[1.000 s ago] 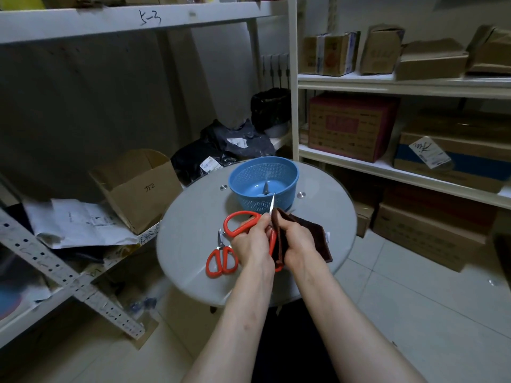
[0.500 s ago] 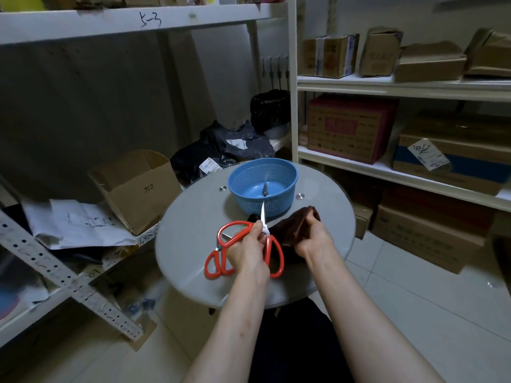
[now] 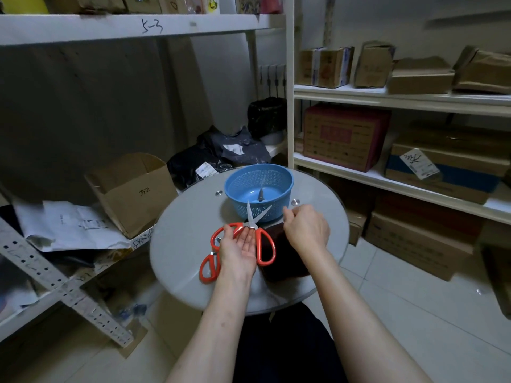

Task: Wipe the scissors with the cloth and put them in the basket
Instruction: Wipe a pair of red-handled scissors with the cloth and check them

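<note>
blue basket [image 3: 240, 205] holding small grey item [image 3: 261, 195], scissors [image 3: 252, 220] outside

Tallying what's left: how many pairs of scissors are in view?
2: large scissors in the left hand; small scissors on the table below. A grey point in the basket may be a third.

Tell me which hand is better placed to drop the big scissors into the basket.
Left. The left hand holds the large scissors, blades pointing at the blue basket just beyond. The right hand is over the dark cloth, with no hold on the handles.
</note>
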